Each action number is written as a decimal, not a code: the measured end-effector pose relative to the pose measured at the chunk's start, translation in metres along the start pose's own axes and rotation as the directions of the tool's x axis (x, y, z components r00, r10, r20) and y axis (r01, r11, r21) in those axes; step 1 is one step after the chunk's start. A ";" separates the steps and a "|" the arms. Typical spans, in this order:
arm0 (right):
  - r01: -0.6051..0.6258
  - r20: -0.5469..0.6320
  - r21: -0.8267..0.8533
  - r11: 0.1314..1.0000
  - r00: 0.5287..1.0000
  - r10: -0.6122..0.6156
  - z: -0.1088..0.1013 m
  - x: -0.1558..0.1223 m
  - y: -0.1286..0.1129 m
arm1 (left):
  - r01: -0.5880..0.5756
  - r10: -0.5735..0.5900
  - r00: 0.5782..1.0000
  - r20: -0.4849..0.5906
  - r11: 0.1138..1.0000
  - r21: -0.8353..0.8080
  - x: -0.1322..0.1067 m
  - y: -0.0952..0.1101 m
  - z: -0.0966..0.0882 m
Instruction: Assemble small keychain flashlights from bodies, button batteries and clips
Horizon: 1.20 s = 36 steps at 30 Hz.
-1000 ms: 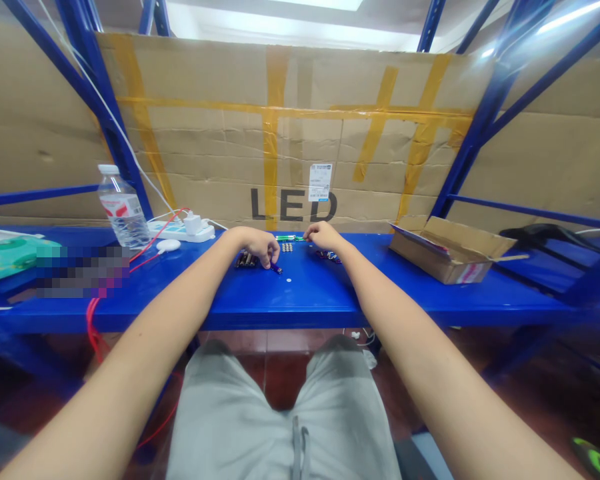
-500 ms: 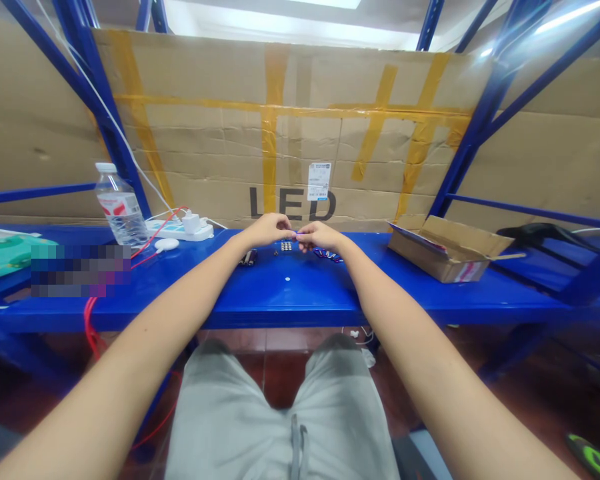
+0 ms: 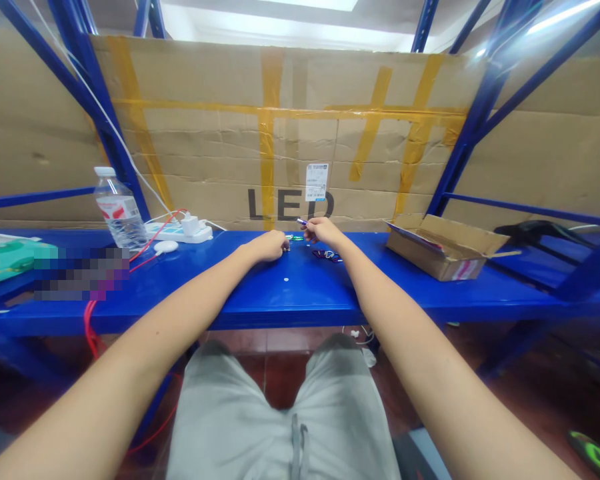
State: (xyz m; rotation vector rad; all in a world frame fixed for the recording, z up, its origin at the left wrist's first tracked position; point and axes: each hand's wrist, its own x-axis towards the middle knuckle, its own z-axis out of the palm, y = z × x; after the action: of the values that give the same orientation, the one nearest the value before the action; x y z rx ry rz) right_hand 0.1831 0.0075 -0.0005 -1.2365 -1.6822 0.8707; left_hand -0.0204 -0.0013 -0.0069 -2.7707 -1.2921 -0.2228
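My right hand (image 3: 321,231) pinches a small, dark purple-blue cylinder with a pale end (image 3: 303,221), holding it tilted above the table. The cylinder's exact kind is too small to tell. Low on the tabletop, my left hand (image 3: 270,246) has its fingers curled down at a tiny light-coloured piece; what is in them is hidden. Between the two hands lies a shiny green and silver item (image 3: 295,238). Below my right hand rests a small group of purple and silver carabiner-like loops (image 3: 327,255).
An open cardboard box (image 3: 437,248) stands on the blue table (image 3: 290,300) at right. At left are a water bottle (image 3: 119,212), a white power strip (image 3: 177,231), red cables and a green packet (image 3: 17,257). A large cardboard sheet (image 3: 205,147) closes off the back.
My hands have moved apart. The left has dropped to the tabletop and curled; the right has lifted slightly with the cylinder. The piece with rows of light dots between them no longer shows.
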 end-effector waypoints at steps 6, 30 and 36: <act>0.037 0.030 0.049 0.998 0.999 -0.039 0.002 0.000 0.000 | -0.025 0.022 0.999 0.034 0.996 0.090 -0.002 0.007 0.001; 0.137 0.256 -0.078 0.988 0.960 -0.113 -0.001 0.005 0.018 | 0.077 -0.073 0.997 0.031 0.989 -0.123 -0.004 0.009 -0.005; 0.117 0.275 -0.036 0.993 0.956 -0.102 0.002 0.009 0.023 | 0.077 -0.129 0.977 -0.171 0.956 -0.282 -0.002 0.005 -0.002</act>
State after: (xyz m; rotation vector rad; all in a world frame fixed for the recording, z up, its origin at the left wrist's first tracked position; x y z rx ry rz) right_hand 0.1882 0.0217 -0.0195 -1.0828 -1.9841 0.9690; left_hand -0.0184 -0.0062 -0.0051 -2.8123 -1.4566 -0.7045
